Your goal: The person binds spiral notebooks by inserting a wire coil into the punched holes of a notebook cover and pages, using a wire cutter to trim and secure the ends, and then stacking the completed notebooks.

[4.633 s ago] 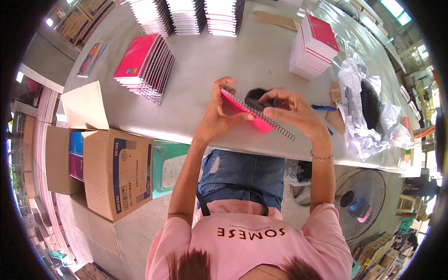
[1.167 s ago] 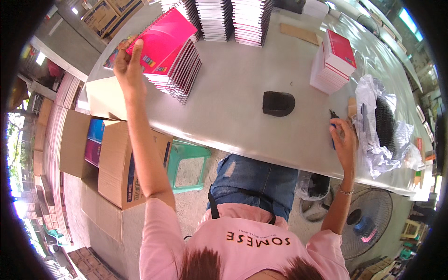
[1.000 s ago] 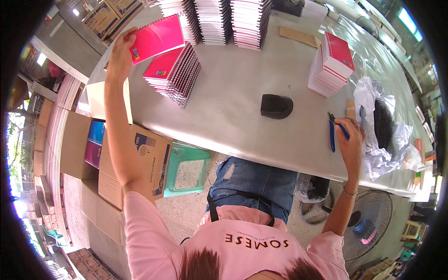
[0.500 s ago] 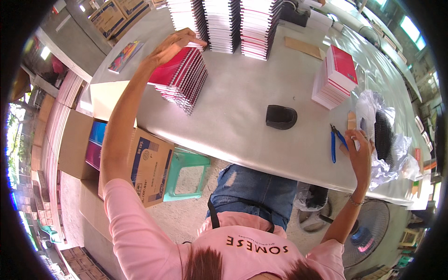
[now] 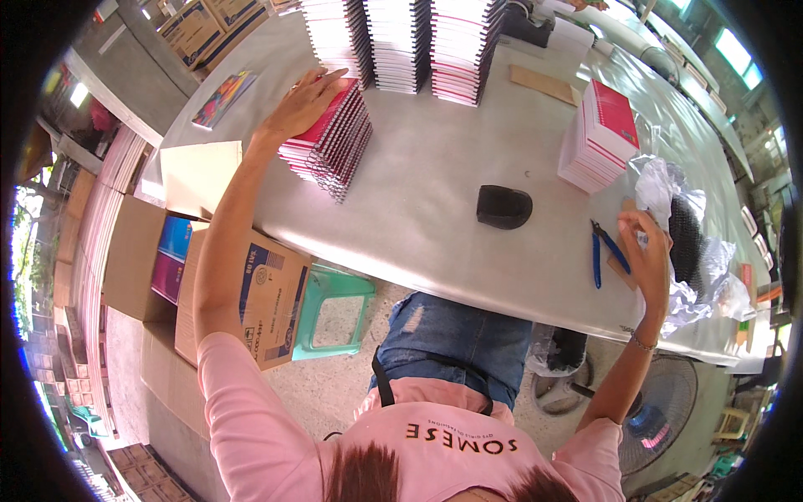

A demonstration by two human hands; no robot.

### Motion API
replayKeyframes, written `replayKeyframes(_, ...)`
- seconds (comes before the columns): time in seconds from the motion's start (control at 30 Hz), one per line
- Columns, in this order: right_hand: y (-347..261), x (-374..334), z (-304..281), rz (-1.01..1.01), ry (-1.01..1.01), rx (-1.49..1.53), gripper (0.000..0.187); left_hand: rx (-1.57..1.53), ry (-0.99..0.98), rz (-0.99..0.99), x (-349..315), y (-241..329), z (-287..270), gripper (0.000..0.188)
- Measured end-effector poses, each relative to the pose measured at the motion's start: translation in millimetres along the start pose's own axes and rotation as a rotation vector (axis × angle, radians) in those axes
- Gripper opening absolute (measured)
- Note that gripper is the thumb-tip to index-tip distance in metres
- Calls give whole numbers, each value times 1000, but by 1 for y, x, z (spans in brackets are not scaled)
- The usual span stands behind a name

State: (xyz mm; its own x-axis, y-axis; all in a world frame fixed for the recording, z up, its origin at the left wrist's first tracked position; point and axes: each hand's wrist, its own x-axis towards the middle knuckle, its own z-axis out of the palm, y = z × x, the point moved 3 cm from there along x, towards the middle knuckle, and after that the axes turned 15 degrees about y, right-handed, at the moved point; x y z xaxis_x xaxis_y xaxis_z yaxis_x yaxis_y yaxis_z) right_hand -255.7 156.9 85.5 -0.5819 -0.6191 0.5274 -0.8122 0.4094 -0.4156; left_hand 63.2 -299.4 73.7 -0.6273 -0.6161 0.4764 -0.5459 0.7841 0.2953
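Note:
My left hand (image 5: 303, 105) lies palm down with its fingers stretched out on top of a stack of red-covered spiral notebooks (image 5: 341, 138) at the left of the table. Its fingertips reach toward the stack's far edge. On the right, my right hand (image 5: 646, 251) has its fingers curled together beside crumpled clear plastic (image 5: 661, 177). Whatever it may pinch is too small or hidden to make out. Blue-handled pliers (image 5: 608, 251) lie just left of that hand, with black spiral coils (image 5: 691, 243) showing among the plastic on its other side.
Tall notebook stacks (image 5: 397, 46) stand at the far side. Another red-topped stack (image 5: 598, 138) sits at the right. Between them lie a black curved object (image 5: 503, 207) and a brown cardboard piece (image 5: 545, 84). Below left are an opened carton (image 5: 272, 301), a green stool (image 5: 335, 314); a fan (image 5: 665, 414) stands below right.
My left hand has come down onto the notebook stack and flattened over its top. My right hand has shifted slightly up, its fingers still curled near the plastic.

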Motion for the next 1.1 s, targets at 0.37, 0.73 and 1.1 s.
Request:
replayKeyframes(0.37, 31, 47, 0, 211, 234, 374, 29, -2, -15, 259, 2, 1, 2, 46)
replayKeyframes(0.73, 52, 114, 52, 474, 70, 465, 49, 58, 309, 131, -3, 70, -24, 49)
replayKeyframes(1.1, 62, 123, 45, 409, 211, 635, 45, -746, 203, 402, -12, 251, 34, 46)
